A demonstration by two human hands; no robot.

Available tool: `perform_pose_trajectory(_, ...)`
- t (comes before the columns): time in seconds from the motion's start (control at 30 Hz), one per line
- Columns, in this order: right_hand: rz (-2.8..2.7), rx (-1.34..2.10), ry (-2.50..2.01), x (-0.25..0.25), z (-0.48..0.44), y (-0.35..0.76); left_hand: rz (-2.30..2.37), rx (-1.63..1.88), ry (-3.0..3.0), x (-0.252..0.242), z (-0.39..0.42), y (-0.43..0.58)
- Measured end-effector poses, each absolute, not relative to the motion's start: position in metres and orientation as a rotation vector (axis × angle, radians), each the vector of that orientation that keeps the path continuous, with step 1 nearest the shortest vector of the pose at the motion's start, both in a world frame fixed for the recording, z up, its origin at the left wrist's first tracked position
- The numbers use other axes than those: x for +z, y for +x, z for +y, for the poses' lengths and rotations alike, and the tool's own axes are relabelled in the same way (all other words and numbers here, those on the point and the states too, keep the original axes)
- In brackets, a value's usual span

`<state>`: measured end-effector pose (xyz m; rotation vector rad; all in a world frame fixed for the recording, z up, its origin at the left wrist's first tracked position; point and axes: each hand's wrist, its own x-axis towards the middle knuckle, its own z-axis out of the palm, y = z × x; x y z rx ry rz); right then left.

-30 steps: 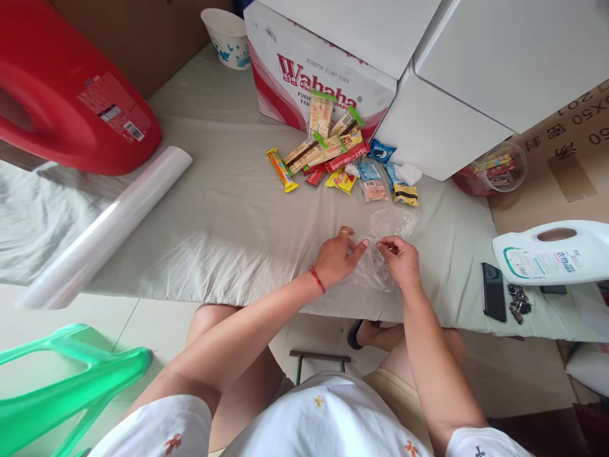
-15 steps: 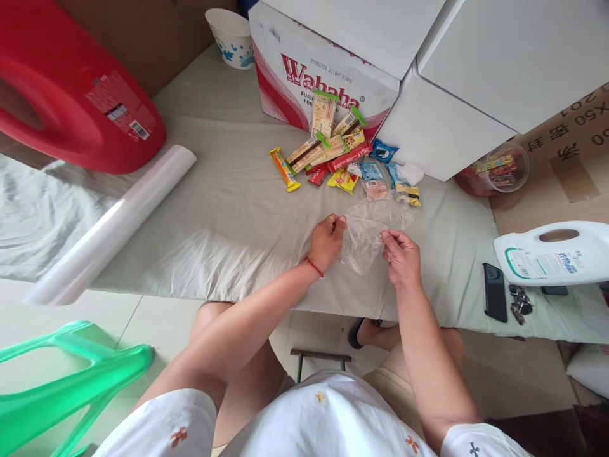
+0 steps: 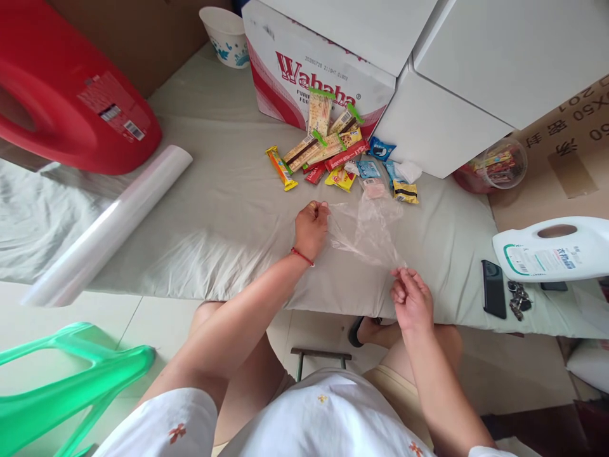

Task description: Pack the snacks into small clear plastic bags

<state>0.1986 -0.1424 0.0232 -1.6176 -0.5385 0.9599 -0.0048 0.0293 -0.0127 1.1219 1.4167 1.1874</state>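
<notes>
A clear plastic bag [image 3: 368, 231] is stretched between my two hands above the cloth-covered surface. My left hand [image 3: 311, 228] pinches its left edge, and a red cord circles that wrist. Lower and to the right, my right hand [image 3: 412, 297] grips another edge of the bag between thumb and fingers. Just beyond the bag lies a heap of wrapped snacks: pale cracker packs [image 3: 304, 151], a red wrapped bar [image 3: 347, 154], an orange-yellow bar [image 3: 281, 168] and a yellow packet [image 3: 340, 179]. Small blue packets [image 3: 368, 169] lie on the heap's right side.
A Wahaha carton [image 3: 314, 70] stands behind the snacks. To the left are a red jug [image 3: 114, 95], a plastic roll [image 3: 114, 222] and a green stool [image 3: 85, 374]. On the right are a round tub [image 3: 499, 168], a white bottle [image 3: 552, 254], a phone [image 3: 493, 289] and keys [image 3: 518, 298].
My hands have moved apart: the left hand shifted left and slightly up, the right hand down and right. The plastic bag is now pulled out longer between them.
</notes>
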Motion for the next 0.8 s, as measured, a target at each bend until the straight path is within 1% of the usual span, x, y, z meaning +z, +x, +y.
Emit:
perform_pose_trajectory(0.13,-0.982,1.200,-1.896,0.037,-0.169,0.217,1.420,1.187,1.178,-0.009,0.029,-0.009)
perform_pose_trajectory(0.2,-1.165,1.083,-1.989,0.052,-0.167,0.233,1.425,1.189,1.242,-0.006,0.027,-0.009)
perform_pose_trajectory(0.3,-1.237,0.721,-1.999,0.072,-0.144,0.246,1.421,1.194,1.334,-0.002,0.022,-0.008)
perform_pose_trajectory(0.37,-1.330,0.707,-1.954,0.077,-0.120,0.241,1.393,1.189,1.383,0.001,0.018,-0.006)
perform_pose_trajectory(0.43,-1.429,0.831,-1.916,0.074,-0.093,0.224,1.363,1.176,1.427,0.003,0.014,-0.005)
perform_pose_trajectory(0.5,-1.423,0.887,-1.895,0.063,-0.069,0.204,1.343,1.166,1.477,0.005,0.010,-0.004)
perform_pose_trajectory(0.67,-1.230,0.815,-1.750,0.035,-0.030,0.174,1.304,1.169,1.563,0.009,0.005,-0.007)
perform_pose_trajectory(0.8,-0.972,0.932,-1.606,0.028,-0.023,0.179,1.333,1.164,1.547,0.009,0.006,-0.014)
